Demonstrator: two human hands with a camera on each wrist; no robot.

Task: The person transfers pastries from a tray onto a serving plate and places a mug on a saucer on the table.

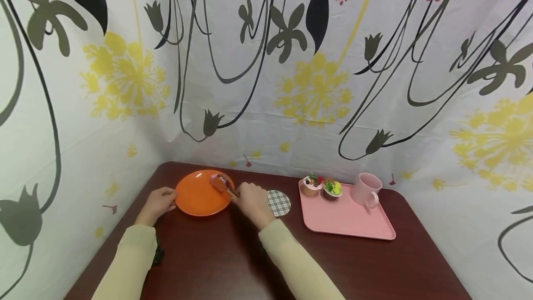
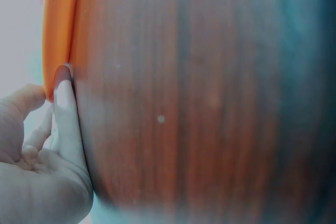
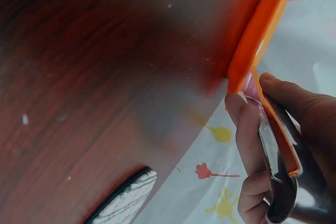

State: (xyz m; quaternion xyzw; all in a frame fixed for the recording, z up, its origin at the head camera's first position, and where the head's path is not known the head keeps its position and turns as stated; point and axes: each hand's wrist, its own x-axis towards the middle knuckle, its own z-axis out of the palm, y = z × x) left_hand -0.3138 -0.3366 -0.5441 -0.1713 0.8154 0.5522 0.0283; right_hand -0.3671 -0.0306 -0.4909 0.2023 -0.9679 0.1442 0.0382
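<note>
An orange plate [image 1: 191, 198] sits at the table's back left. My left hand [image 1: 159, 203] pinches its left rim; the left wrist view shows the thumb [image 2: 29, 98] at the edge and a finger [image 2: 65, 108] tucked under it. At the plate's right side, my right hand [image 1: 253, 202] grips metal tongs [image 3: 286, 190], thumb on one arm and fingers curled along the other. Between the tong tips, over the plate, is a pink piece [image 1: 217, 182] that looks like a slice of cake. The hand and tongs partly hide it in the right wrist view.
Right of my right hand lies a round checked coaster [image 1: 279, 203]. Farther right, a pink tray [image 1: 345, 221] bears two decorated cupcakes [image 1: 311, 186] and a pink mug [image 1: 366, 190]. A flower-patterned curtain [image 1: 266, 147] borders the table's back and sides.
</note>
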